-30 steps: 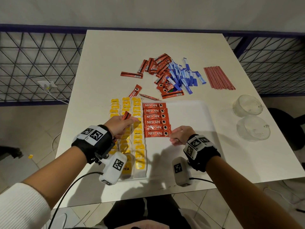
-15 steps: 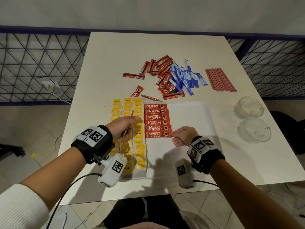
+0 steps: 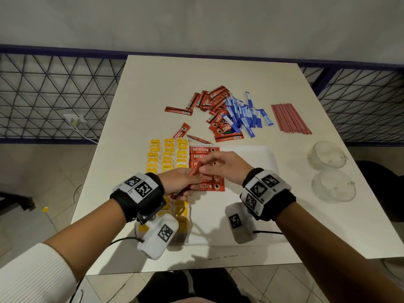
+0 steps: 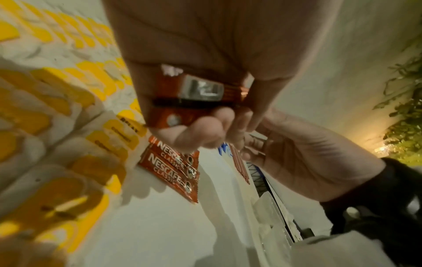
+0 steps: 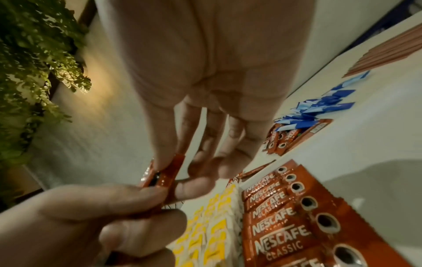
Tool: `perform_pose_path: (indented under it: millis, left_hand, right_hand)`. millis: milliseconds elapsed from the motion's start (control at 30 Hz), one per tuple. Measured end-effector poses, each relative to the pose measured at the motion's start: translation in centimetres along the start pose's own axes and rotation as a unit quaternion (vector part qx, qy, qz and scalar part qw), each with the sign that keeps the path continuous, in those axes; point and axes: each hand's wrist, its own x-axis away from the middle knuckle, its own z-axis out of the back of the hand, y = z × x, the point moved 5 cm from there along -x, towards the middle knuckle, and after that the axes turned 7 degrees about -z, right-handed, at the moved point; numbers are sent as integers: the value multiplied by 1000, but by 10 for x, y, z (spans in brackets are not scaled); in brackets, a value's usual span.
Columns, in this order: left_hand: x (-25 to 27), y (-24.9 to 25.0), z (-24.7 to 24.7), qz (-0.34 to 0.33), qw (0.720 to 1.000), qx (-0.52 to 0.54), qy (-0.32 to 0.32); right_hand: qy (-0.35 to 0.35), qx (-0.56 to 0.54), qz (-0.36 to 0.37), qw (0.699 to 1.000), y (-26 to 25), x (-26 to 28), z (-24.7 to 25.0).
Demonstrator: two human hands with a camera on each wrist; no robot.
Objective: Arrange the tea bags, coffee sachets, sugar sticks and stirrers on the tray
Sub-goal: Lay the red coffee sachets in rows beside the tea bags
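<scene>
The left hand (image 3: 182, 182) holds a small bunch of red coffee sachets (image 4: 182, 101), fingers curled round them above the tray (image 3: 258, 158). The right hand (image 3: 223, 166) pinches the top end of one sachet between thumb and fingertips (image 5: 164, 159), apparently to draw it from the bunch.

These sachets look light, thin and glossy, likely slippery and easy to crease; a pinch at the crimped end seems the safest hold, sliding one free without fanning the rest.

On the tray lie three columns of yellow tea bags (image 3: 168, 154) and a column of coffee sachets (image 3: 205, 186), about six, partly hidden by the hands. How many are in the left hand I cannot tell. On the surface (image 3: 196, 79) beyond the tray sit a loose heap of more coffee sachets (image 3: 218, 123), blue sugar sticks (image 3: 244, 112) and a row of red stirrers (image 3: 289, 119), too overlapped to count. Two clear bowls (image 3: 328, 158) stand to the right.
</scene>
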Motion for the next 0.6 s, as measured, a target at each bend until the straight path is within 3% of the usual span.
perform_pose_path:
  millis: [100, 300, 600]
  left_hand:
    - [0, -1, 6, -12, 999, 44, 22]
    - [4, -9, 32, -27, 980, 138, 138]
    - [3, -12, 43, -79, 970, 108, 203]
  right_hand:
    - [10, -56, -26, 998, 12, -3, 6]
    - [29, -143, -16, 989, 25, 0, 25]
    - [3, -140, -70, 988, 36, -9, 22]
